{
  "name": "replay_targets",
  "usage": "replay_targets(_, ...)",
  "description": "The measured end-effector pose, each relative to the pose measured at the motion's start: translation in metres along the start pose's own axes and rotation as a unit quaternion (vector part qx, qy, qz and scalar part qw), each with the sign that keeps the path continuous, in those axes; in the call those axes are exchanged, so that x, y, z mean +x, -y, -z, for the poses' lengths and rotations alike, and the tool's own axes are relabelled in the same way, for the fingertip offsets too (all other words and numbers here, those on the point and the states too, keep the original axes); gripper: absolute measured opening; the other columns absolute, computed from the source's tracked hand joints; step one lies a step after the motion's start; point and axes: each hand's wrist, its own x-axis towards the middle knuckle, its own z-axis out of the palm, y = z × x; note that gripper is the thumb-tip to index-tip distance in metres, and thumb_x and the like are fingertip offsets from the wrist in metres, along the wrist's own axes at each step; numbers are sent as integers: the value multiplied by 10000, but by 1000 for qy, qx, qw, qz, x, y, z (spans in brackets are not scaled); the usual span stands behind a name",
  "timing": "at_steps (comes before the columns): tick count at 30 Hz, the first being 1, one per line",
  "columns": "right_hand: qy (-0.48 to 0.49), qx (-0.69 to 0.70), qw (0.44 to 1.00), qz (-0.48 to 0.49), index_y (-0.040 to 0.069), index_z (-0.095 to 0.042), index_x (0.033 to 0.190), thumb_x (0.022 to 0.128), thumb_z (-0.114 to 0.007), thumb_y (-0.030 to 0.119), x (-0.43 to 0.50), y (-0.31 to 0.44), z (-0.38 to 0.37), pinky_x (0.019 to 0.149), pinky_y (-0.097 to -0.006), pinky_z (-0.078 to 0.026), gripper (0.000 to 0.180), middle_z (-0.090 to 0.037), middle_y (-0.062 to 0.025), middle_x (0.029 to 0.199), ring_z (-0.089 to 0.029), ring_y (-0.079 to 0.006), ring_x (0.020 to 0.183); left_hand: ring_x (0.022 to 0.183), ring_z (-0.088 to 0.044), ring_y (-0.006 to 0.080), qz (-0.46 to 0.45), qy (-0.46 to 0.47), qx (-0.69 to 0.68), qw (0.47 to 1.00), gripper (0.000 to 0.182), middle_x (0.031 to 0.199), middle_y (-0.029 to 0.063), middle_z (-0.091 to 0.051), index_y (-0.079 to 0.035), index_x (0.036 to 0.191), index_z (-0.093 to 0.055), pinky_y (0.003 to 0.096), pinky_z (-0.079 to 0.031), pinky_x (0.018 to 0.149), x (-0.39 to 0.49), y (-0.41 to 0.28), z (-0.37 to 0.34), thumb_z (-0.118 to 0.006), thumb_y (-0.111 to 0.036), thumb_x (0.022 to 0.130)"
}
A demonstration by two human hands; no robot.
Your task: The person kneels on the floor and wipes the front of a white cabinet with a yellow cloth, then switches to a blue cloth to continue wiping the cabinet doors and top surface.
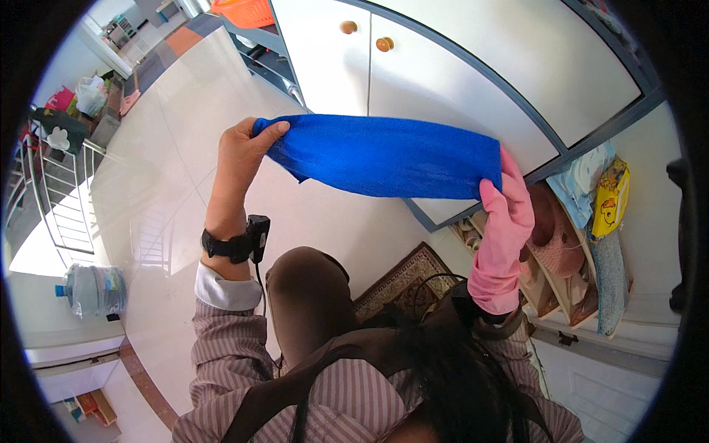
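A blue cloth [382,155] is stretched sideways between my two hands, in front of the white cabinet doors [432,72]. My left hand [246,144] is bare and pinches the cloth's left end between thumb and fingers. On that wrist sits a black strap with a small black device [257,238] and a cable. A pink rubber glove [501,249] covers my right hand [507,194], which grips the cloth's right end. The cloth looks folded, with a small corner hanging from its lower left edge.
A shoe rack [562,288] with shoes and bags stands at the right. A patterned rug [407,274] lies near my knees on the tiled floor. At the left are a metal rack [66,205] and a large water bottle [97,290]. An orange basket [243,12] sits on the shelf unit above.
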Motion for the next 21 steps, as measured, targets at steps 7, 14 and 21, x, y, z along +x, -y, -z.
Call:
replay_targets(7,6,-28,999,34,8,-685,1013,838,-644,-21,-2,14,-1,1087,-419,-369,182,-435,-224,1456,-425,-320,1342,995,-642,305,-45,-11,-247,968,641,1067,219,-663,15,1140,-677,422,-513,877,6,-6,-5,-732,-530,807)
replay_targets(14,46,61,997,15,14,-638,962,847,-629,-6,-6,23,4,1083,-454,-369,117,-577,-228,1301,-524,-352,1245,1081,-594,349,93,147,-425,888,679,1094,215,-649,18,1139,-640,521,-418,1007,12,7,-18,-740,-556,791)
replay_targets(21,-24,5,999,36,14,-616,993,890,-600,-27,-4,28,4,947,-365,-468,112,-672,-150,1091,-626,-239,1015,1136,-594,341,59,142,-425,892,614,1188,190,-634,-26,1269,-586,515,-445,1004,5,6,-40,-796,-344,788)
